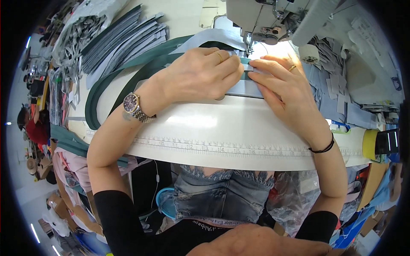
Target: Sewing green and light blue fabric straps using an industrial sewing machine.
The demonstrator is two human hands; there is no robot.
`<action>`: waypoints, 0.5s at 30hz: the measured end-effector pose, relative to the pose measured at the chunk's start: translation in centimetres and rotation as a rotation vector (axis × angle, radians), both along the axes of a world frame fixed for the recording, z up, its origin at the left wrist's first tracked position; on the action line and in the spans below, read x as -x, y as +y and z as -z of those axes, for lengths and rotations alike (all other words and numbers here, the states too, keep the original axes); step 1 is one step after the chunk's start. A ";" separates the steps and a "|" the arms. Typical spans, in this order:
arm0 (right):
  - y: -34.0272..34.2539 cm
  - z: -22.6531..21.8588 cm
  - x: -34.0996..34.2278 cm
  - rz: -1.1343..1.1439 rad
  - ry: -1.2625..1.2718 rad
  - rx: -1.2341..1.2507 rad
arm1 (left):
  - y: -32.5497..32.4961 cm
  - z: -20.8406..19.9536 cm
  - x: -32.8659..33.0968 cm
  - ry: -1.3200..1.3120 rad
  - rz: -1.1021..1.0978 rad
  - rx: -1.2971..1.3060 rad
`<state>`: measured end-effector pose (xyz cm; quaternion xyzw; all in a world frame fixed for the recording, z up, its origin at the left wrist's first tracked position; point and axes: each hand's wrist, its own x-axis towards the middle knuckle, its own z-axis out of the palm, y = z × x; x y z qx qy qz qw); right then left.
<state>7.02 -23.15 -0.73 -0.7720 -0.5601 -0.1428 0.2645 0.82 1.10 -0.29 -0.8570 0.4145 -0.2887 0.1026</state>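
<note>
My left hand is curled closed over a dark green strip that looks like zipper tape and a light grey-blue fabric piece. What lies under its knuckles is hidden. My right hand rests its stretched, slightly parted fingers on the right part of the same work. Just beyond both hands is the needle area of a sewing machine, lit by a bright lamp. The green strip loops out to the left across the white table.
Stacked grey fabric pieces lie at the back left, beside a white plastic bag. More grey pieces pile up at right. A ruler strip follows the front edge. A yellow tape roll stands at the right end.
</note>
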 end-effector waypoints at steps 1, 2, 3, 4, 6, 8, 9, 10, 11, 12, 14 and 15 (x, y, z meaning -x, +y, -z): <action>0.0 0.0 0.0 -0.008 -0.001 -0.003 | -0.1 0.0 -0.2 -0.026 0.043 0.056; 0.1 -0.1 0.0 -0.008 -0.016 0.008 | -0.1 0.1 -0.3 -0.054 0.080 0.108; 0.2 -0.2 0.0 -0.010 -0.032 0.018 | -0.2 0.2 -0.3 -0.058 0.064 0.101; 0.2 -0.5 0.2 -0.027 -0.036 0.011 | -0.4 0.4 -0.4 -0.032 0.063 0.136; 0.1 -1.4 0.8 0.033 0.020 0.054 | -0.4 0.2 -0.3 0.052 0.031 0.194; -0.3 -0.9 0.9 0.020 -0.068 0.073 | -0.9 -0.1 -0.2 0.049 0.016 0.296; -0.3 -0.7 0.9 0.036 -0.144 0.107 | -0.9 -0.3 -0.1 0.058 0.028 0.413; 0.0 -0.8 0.7 0.024 -0.152 0.097 | -0.1 -0.8 0.4 0.079 -0.018 0.519; 0.0 -1.0 0.9 0.029 -0.167 0.116 | 1.0 -1.9 0.6 0.077 -0.019 0.518; 0.1 -0.9 1.3 0.032 -0.176 0.136 | 2.7 -3.0 0.6 0.261 -0.330 0.639; 0.2 -1.1 1.5 0.039 -0.177 0.149 | 5.9 -3.2 0.7 0.447 -0.631 0.751; 0.3 -1.3 1.4 0.040 -0.181 0.155 | 7.1 -2.8 1.1 0.474 -0.581 0.639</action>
